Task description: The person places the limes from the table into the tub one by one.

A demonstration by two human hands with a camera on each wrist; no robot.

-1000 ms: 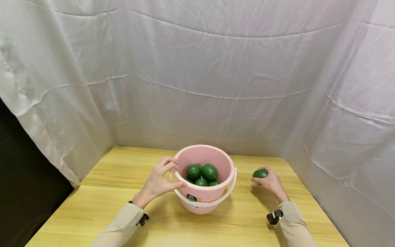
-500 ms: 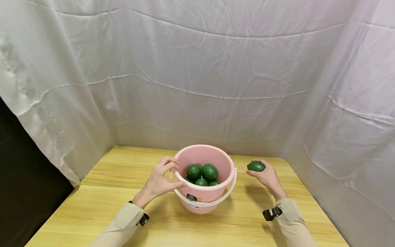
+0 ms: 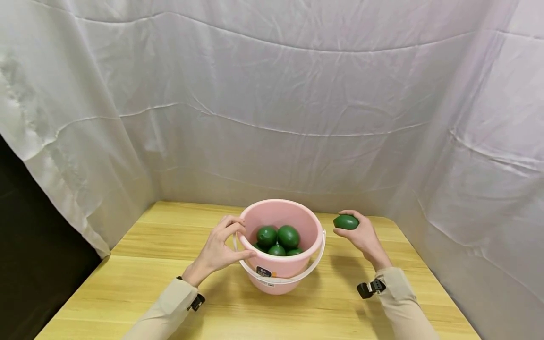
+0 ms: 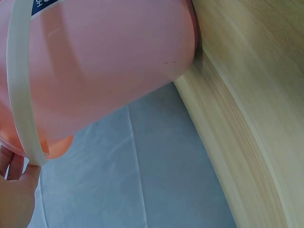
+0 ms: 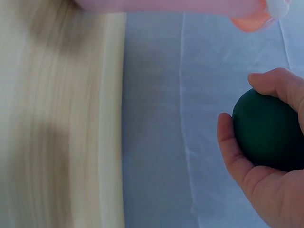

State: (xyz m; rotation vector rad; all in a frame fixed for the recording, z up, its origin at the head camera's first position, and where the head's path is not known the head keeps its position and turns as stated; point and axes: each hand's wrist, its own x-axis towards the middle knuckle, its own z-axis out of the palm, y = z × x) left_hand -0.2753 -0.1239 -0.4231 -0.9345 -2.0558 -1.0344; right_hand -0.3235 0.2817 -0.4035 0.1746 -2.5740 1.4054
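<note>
A pink bucket (image 3: 278,267) stands upright on the wooden table, its white handle (image 3: 297,279) hanging down at the front. My left hand (image 3: 218,245) grips the bucket's left rim between thumb and fingers; in the left wrist view part of this hand (image 4: 16,199) shows beside the handle's end. Several smooth, dark green oval fruits (image 3: 288,236) lie inside the bucket. To the bucket's right, my right hand (image 3: 366,236) holds another dark green oval fruit (image 3: 346,222) above the table, thumb and fingers round it. The right wrist view shows that fruit (image 5: 266,130) close up.
The light wooden table (image 3: 148,264) carries the bucket near its middle. Pale cloth (image 3: 272,94) hangs behind the table and along both sides. A dark area (image 3: 29,250) shows at the far left.
My right hand has lifted the dark green fruit off the table and carried it up and left, nearer the bucket. The left hand stays on the rim.
</note>
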